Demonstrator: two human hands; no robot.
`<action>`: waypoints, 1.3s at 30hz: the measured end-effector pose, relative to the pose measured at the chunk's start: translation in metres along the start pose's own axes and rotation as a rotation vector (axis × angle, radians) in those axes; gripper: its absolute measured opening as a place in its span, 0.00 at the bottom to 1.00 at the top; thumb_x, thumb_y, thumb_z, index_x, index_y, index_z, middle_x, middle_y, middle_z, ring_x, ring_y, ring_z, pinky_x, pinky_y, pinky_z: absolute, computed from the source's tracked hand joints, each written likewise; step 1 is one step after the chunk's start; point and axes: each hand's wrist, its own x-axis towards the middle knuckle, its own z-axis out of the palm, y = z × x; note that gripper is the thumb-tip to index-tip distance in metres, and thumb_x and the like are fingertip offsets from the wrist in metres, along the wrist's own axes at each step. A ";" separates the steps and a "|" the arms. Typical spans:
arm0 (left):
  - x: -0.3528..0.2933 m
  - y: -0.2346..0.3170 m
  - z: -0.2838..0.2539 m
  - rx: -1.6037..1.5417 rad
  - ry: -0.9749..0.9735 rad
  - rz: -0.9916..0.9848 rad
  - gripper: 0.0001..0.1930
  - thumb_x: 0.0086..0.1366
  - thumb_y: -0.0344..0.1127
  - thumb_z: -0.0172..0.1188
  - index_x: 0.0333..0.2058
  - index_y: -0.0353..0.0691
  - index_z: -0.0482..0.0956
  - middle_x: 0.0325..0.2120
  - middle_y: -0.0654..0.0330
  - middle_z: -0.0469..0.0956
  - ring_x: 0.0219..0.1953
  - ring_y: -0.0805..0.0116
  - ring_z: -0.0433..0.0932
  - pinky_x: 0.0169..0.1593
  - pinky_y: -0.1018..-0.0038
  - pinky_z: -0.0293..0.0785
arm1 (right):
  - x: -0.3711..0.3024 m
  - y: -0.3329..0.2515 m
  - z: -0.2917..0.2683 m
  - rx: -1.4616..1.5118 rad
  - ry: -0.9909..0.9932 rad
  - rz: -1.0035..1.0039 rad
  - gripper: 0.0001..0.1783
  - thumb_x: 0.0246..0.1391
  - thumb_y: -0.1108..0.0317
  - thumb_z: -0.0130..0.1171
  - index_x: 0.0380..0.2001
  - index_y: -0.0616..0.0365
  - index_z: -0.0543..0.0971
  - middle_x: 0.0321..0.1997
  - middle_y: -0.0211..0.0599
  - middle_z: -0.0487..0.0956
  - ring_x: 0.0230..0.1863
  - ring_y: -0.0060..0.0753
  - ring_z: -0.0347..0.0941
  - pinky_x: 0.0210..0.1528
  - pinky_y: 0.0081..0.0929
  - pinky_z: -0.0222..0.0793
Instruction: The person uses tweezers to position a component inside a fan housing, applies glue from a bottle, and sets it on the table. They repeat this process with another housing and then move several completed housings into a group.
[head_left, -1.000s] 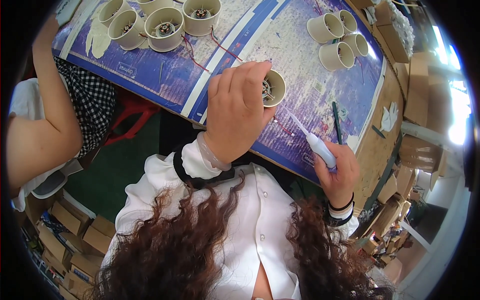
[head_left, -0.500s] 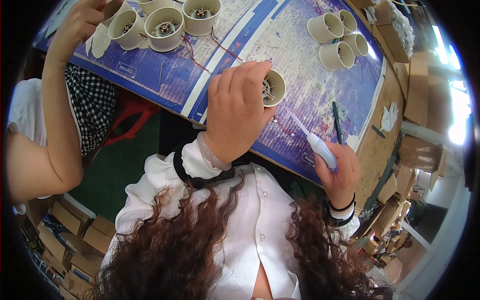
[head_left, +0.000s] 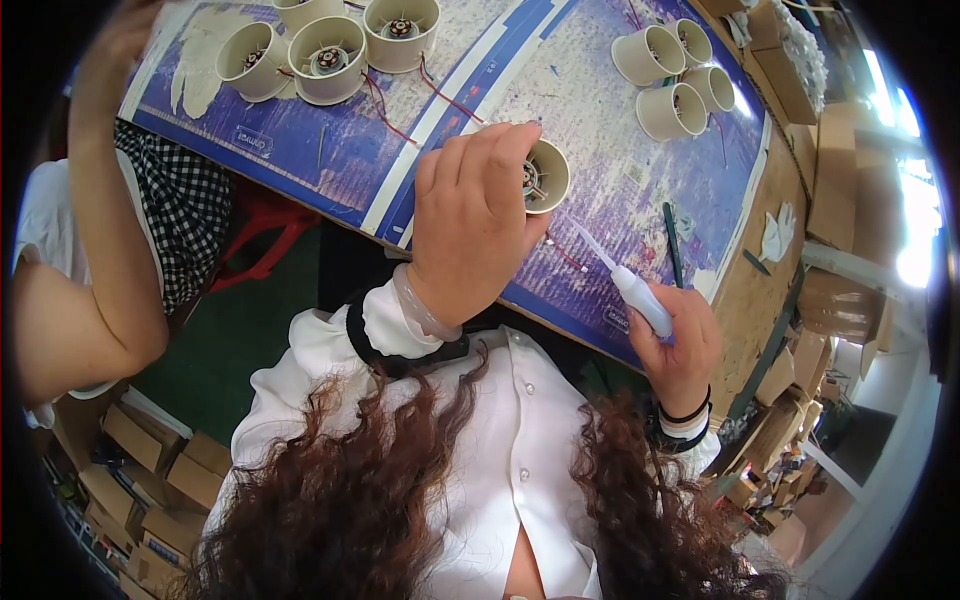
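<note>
My left hand (head_left: 468, 215) is wrapped round a cream cylindrical fan housing (head_left: 556, 178), tilted so its open end faces right. Part of a small motor (head_left: 530, 180) shows inside; my fingers hide the rest. A red-and-black lead with a white plug (head_left: 583, 267) trails from it onto the table. In my right hand (head_left: 683, 340) is a white squeeze bottle (head_left: 642, 300), its long thin nozzle (head_left: 592, 243) pointing up and left toward the housing. The nozzle tip stays a little apart from the housing.
Several matching housings (head_left: 328, 62) with motors and wires stand at the far left; another group (head_left: 670, 110) stands far right. A dark green stick-like tool (head_left: 673, 245) lies beyond my right hand. At left, a co-worker's blurred hand (head_left: 115, 45) is raised. Cardboard boxes (head_left: 850, 180) line the right.
The co-worker's hand has moved left, away from the far-left housings, and the housing it touched is gone from that spot. My own hands have hardly moved.
</note>
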 end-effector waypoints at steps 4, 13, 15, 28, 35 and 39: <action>0.000 -0.002 0.002 -0.003 0.003 0.004 0.37 0.50 0.34 0.76 0.57 0.38 0.68 0.50 0.55 0.76 0.48 0.52 0.76 0.53 0.60 0.66 | 0.002 0.000 0.000 -0.008 -0.009 -0.002 0.14 0.48 0.79 0.71 0.39 0.62 0.80 0.33 0.43 0.81 0.32 0.44 0.77 0.34 0.32 0.71; -0.002 0.000 0.002 0.004 0.007 0.002 0.40 0.47 0.33 0.76 0.59 0.41 0.66 0.50 0.56 0.76 0.48 0.54 0.75 0.52 0.60 0.66 | -0.001 0.001 0.000 -0.018 -0.003 -0.015 0.15 0.47 0.79 0.71 0.40 0.62 0.80 0.33 0.42 0.81 0.32 0.44 0.78 0.34 0.33 0.72; -0.003 0.000 0.003 0.008 0.009 0.003 0.41 0.46 0.32 0.77 0.59 0.43 0.65 0.50 0.56 0.75 0.49 0.55 0.75 0.52 0.60 0.66 | -0.001 0.001 0.001 -0.020 -0.004 -0.005 0.15 0.47 0.79 0.71 0.40 0.62 0.80 0.34 0.42 0.81 0.32 0.45 0.78 0.34 0.33 0.72; -0.001 -0.004 0.001 0.040 0.033 0.041 0.37 0.50 0.34 0.75 0.58 0.39 0.67 0.50 0.55 0.76 0.49 0.53 0.75 0.52 0.59 0.66 | -0.023 0.014 -0.001 0.121 0.054 0.162 0.15 0.49 0.77 0.71 0.41 0.62 0.80 0.35 0.40 0.82 0.32 0.36 0.77 0.35 0.27 0.71; -0.001 0.000 0.000 0.048 0.012 0.058 0.36 0.52 0.36 0.75 0.58 0.36 0.67 0.51 0.53 0.75 0.49 0.50 0.74 0.54 0.57 0.66 | -0.057 0.028 0.007 0.811 0.350 0.476 0.12 0.65 0.67 0.59 0.47 0.63 0.76 0.38 0.34 0.80 0.34 0.20 0.71 0.36 0.20 0.67; -0.002 -0.001 0.000 0.041 -0.013 0.042 0.36 0.53 0.37 0.75 0.58 0.36 0.67 0.50 0.52 0.74 0.49 0.49 0.74 0.54 0.58 0.67 | -0.049 0.029 0.010 1.042 0.396 0.433 0.15 0.68 0.61 0.56 0.49 0.62 0.74 0.39 0.36 0.80 0.33 0.19 0.69 0.35 0.17 0.64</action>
